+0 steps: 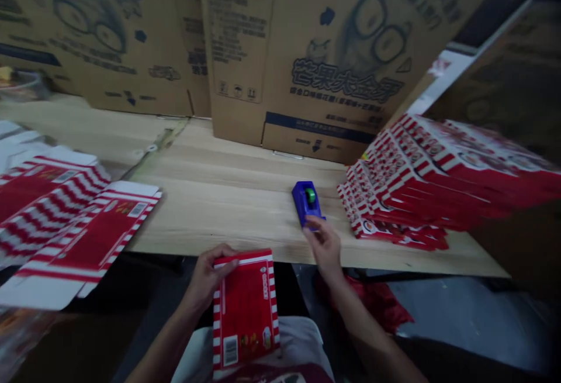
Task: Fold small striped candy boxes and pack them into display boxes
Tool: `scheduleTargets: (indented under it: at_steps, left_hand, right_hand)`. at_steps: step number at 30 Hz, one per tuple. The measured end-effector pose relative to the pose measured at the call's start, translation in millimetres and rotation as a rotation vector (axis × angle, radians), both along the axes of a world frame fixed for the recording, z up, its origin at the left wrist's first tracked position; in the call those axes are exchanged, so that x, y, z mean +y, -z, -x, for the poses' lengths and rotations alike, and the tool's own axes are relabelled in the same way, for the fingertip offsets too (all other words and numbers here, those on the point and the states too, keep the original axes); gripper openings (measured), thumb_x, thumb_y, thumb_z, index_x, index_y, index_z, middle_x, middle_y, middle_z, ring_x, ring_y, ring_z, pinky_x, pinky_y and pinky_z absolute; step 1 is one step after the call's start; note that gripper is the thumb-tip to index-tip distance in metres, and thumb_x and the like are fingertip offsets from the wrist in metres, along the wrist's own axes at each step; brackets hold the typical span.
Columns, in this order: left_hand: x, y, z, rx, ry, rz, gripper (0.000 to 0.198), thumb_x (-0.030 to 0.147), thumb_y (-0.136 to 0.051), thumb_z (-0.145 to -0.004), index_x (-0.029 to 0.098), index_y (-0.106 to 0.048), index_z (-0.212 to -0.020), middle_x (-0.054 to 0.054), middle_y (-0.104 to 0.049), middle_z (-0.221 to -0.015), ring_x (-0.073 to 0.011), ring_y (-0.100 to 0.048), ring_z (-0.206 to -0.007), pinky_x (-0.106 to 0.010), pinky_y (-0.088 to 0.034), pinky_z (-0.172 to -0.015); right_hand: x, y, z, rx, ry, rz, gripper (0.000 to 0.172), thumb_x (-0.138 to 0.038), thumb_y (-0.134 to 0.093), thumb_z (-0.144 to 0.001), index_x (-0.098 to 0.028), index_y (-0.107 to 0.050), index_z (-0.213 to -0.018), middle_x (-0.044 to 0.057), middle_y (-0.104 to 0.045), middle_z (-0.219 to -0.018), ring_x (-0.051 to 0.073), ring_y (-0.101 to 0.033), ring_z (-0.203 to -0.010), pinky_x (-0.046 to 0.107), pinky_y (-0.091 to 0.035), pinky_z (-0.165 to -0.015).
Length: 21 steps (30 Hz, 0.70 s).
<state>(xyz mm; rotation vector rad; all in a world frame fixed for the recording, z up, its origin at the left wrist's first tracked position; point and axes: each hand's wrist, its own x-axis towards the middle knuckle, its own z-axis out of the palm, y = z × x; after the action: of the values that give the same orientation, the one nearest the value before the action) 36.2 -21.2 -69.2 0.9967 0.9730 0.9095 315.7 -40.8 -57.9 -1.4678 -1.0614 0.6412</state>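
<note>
Nearest to me, over my lap and before the near edge of the desk (pixel 245 204), is one red carton (pixel 245 307) with white stripes and a barcode. My left grip (pixel 210 272) clasps it by its upper left corner, with the thumb lying on the printed face; the other fingers are mostly hidden behind it. My right grip (pixel 326 247) is half curled, with thumb and fingertips at the near end of one blue tape dispenser (pixel 301 199). I cannot tell whether these fingertips pinch a piece of tape or only touch the dispenser. It carries one green roll (pixel 310 196).

Below the desk, to the right, there is one red bundle (pixel 377 304), blurred and partly covered by my forearm.

On the desk to my left lie many flat cartons (pixel 109 231), overlapping and cut off by the picture's side, so I cannot count them. To my right stands a stack of red-and-white cartons (pixel 460 190), also too crowded for a sure count.

Farther, I see at least two big cardboard boxes (pixel 284 38), their tops cut off. At far left is one clear container (pixel 26 88), only partly visible, its contents unclear.
</note>
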Motion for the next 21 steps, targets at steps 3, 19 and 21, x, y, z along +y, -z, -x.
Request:
scheduleTargets:
  at_steps: [3,19,21]
  left_hand:
    - [5,-1.5,-3,0.006,0.031,0.074,0.024,0.035,-0.078,-0.069,0.016,-0.065,-0.075,-0.001,-0.063,-0.078,-0.0146,-0.059,-0.068,-0.023,-0.046,-0.062]
    - [10,-7.4,-10,0.028,0.043,0.095,0.026,0.034,-0.080,-0.065,0.016,-0.064,-0.076,0.000,-0.064,-0.076,-0.0147,-0.060,-0.067,-0.024,-0.047,-0.062]
    - [11,-7.2,-11,0.000,0.058,0.119,0.026,0.034,-0.080,-0.066,0.017,-0.063,-0.076,0.001,-0.064,-0.075,-0.0142,-0.060,-0.065,-0.024,-0.047,-0.061]
  right_hand:
    - [22,-0.4,-49,-0.050,0.290,0.023,0.031,-0.045,-0.069,-0.070,-0.016,-0.069,-0.082,0.007,-0.067,-0.087,0.018,-0.059,-0.075,0.029,-0.048,-0.065]
    - [10,27.7,-33,0.246,0.345,-0.109,0.030,-0.046,-0.075,-0.063,-0.016,-0.069,-0.066,0.007,-0.063,-0.099,0.019,-0.058,-0.086,0.034,-0.049,-0.075]
    - [3,36.0,-35,0.225,0.344,-0.103,0.028,-0.043,-0.076,-0.062,-0.016,-0.069,-0.063,0.007,-0.062,-0.096,0.021,-0.057,-0.091,0.036,-0.047,-0.082]
